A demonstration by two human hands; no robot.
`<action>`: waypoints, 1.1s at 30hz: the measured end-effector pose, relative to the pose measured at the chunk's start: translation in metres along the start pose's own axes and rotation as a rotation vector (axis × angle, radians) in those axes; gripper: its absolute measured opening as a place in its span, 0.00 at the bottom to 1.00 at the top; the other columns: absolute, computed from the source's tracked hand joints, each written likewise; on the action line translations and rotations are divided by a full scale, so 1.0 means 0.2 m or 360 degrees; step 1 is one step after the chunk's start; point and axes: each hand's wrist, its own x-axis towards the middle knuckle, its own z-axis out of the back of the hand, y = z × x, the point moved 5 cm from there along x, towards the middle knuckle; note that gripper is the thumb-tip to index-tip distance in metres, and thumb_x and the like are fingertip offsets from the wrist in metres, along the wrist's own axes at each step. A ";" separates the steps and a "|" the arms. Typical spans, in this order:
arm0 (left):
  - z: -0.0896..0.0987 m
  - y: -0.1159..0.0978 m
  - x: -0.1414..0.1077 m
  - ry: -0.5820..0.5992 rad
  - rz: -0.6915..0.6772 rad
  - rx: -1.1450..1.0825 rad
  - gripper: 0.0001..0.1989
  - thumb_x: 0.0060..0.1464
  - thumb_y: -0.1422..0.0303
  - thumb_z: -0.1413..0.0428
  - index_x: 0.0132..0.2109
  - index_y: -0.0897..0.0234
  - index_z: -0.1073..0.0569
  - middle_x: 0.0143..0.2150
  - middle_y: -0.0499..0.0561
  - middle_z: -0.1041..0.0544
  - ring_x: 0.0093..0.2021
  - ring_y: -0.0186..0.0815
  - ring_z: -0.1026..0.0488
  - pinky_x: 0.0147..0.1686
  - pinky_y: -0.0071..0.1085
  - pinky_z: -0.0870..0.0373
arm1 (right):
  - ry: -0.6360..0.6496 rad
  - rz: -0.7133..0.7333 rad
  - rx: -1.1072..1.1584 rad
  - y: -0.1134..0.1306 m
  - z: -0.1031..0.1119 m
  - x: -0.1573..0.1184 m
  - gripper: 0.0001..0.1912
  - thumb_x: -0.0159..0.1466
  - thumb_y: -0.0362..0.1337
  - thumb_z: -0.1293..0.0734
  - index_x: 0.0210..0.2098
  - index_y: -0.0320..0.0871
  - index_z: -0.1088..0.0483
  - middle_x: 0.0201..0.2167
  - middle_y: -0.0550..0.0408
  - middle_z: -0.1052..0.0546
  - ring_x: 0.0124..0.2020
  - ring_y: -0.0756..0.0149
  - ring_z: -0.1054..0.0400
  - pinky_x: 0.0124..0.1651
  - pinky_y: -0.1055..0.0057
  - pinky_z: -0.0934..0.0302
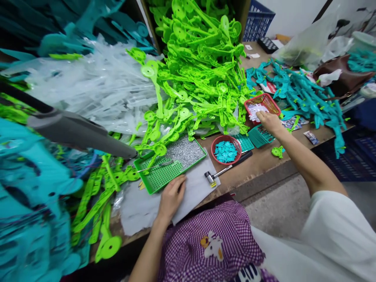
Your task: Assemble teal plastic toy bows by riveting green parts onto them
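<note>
My left hand (172, 196) rests on a grey cloth (194, 192), beside the near edge of a green perforated tray (157, 176). Its fingers are curled together, and whatever they may hold is hidden. Small silver metal parts (186, 152) fill the tray's right part, and a thin metal tool lies across it. Farther right, my right hand (268, 120) reaches over the rim of a red basket (272, 105). Its fingers are pinched at the small white pieces (255, 110) inside. A small hammer (216, 174) lies on the cloth's right edge.
Bright green plastic parts (202, 74) are heaped at the back. Clear plastic bags (100, 86) and turquoise parts (32, 180) crowd the left. A round red basket (226, 150) holds turquoise pieces. More turquoise parts (308, 94) lie on the right. A grey-black tool (79, 129) juts in from the left.
</note>
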 end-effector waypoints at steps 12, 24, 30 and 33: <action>0.09 0.01 -0.17 -0.0039 0.0011 0.0164 0.11 0.63 0.68 0.47 0.50 0.62 0.25 0.51 0.58 0.21 0.50 0.41 0.22 0.52 0.39 0.25 | -0.0199 0.0590 0.0684 0.47 0.38 -0.24 0.25 0.70 0.29 0.50 0.61 0.37 0.34 0.61 0.42 0.29 0.61 0.54 0.33 0.60 0.53 0.35; 0.21 -0.01 -0.30 -0.0347 0.0345 0.0080 0.11 0.63 0.71 0.49 0.47 0.64 0.23 0.49 0.58 0.20 0.50 0.40 0.22 0.53 0.41 0.25 | -0.0047 0.1631 0.0891 1.56 0.33 -0.57 0.23 0.69 0.28 0.45 0.62 0.40 0.34 0.59 0.42 0.27 0.56 0.56 0.29 0.56 0.57 0.31; 0.20 -0.06 -0.31 -0.0387 0.0312 0.0028 0.10 0.63 0.71 0.47 0.46 0.64 0.23 0.48 0.57 0.20 0.49 0.40 0.22 0.52 0.39 0.25 | 0.0024 0.1461 0.0642 1.69 0.27 -0.59 0.22 0.68 0.25 0.45 0.59 0.34 0.33 0.58 0.38 0.27 0.53 0.55 0.27 0.54 0.60 0.31; 0.18 -0.10 -0.30 -0.0287 0.0277 -0.0050 0.10 0.63 0.70 0.47 0.49 0.63 0.24 0.48 0.57 0.20 0.50 0.40 0.23 0.53 0.41 0.26 | 0.0046 0.1358 0.0665 1.68 0.29 -0.57 0.23 0.67 0.24 0.44 0.61 0.32 0.35 0.60 0.36 0.29 0.54 0.55 0.28 0.55 0.60 0.31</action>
